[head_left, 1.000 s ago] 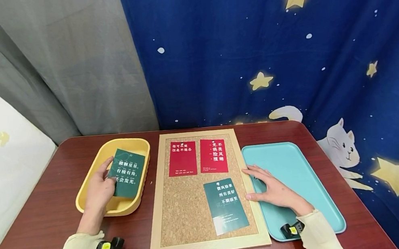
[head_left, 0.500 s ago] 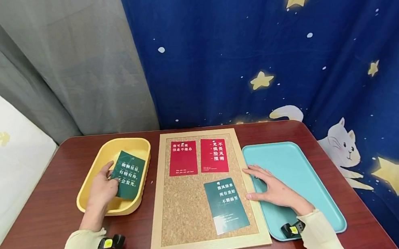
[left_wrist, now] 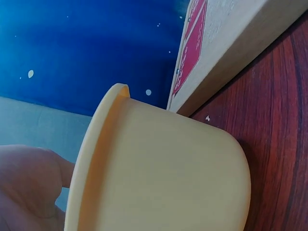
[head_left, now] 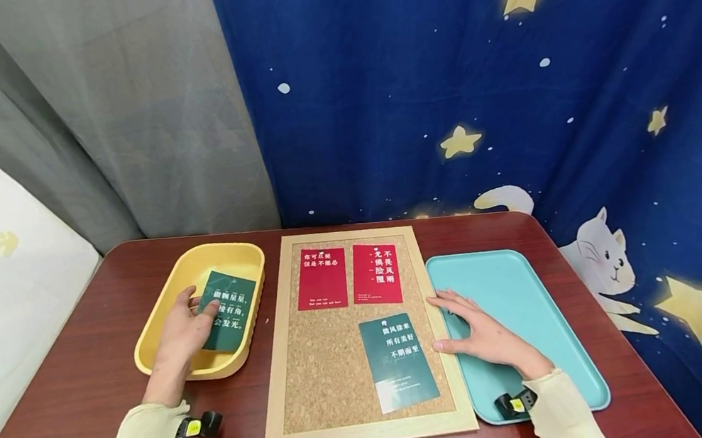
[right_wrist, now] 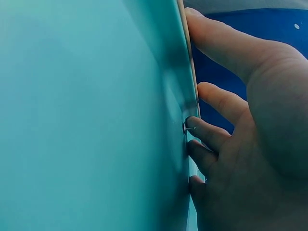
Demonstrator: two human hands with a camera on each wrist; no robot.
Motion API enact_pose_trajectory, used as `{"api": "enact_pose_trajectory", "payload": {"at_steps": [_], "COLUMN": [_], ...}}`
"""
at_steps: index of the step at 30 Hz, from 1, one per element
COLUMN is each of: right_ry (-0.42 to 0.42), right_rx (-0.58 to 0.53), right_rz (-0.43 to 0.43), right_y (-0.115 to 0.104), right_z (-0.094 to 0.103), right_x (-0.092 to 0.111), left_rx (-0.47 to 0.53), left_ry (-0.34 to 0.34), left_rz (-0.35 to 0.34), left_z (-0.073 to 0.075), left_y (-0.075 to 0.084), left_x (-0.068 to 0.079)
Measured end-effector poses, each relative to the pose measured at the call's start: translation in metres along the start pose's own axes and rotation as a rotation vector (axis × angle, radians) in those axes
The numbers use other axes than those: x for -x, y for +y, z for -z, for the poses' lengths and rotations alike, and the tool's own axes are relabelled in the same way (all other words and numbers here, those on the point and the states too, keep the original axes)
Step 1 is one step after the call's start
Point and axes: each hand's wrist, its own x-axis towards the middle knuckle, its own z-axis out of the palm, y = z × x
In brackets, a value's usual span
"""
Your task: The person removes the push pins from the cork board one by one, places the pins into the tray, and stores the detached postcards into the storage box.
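In the head view my left hand [head_left: 184, 328] is inside the yellow basket [head_left: 145, 339] and pinches a dark green card [head_left: 231, 317] with white lettering. Its thumb lies over the card's left part; the fingers beneath are mostly hidden. The left wrist view shows that hand [left_wrist: 30, 187] behind the basket wall [left_wrist: 168, 168], with the card out of sight. My right hand [head_left: 488, 333] rests with loosely spread fingers against the right frame of the cork board [head_left: 321, 365], above the turquoise tray [head_left: 519, 287]. Close to those fingers is a small pushpin [right_wrist: 186, 128] in the tray.
Two red cards, one at left [head_left: 321, 279] and one at right [head_left: 375, 274], are pinned along the board's upper part. Another green card [head_left: 398, 362] hangs slightly tilted at its lower right. Everything stands on a dark red-brown table [head_left: 73, 391] before curtains.
My left hand has shifted slightly right, its thumb now reaching further across the green card. The card sits a little lower in the basket and has turned slightly. My right hand stays put.
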Motion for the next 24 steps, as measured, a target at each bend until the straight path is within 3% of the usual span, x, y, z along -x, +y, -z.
{"api": "enact_pose_trajectory", "payload": {"at_steps": [9, 14, 24], "right_ry": [-0.003, 0.0, 0.004], "right_rx": [-0.002, -0.006, 0.01], "right_rz": [-0.011, -0.018, -0.012], "right_y": [0.001, 0.0009, 0.0013], "right_z": [-0.0014, -0.0011, -0.0011], "right_x": [-0.0003, -0.0003, -0.0008], "left_rx": [-0.011, -0.014, -0.078], "left_ry": [0.032, 0.084, 0.175], "left_rz": [-0.021, -0.059, -0.223], "left_z": [-0.0012, -0.0035, -0.0064], "left_y": [-0.0004, -0.0001, 0.0], "left_x": [0.0015, 0.0027, 0.0084]}}
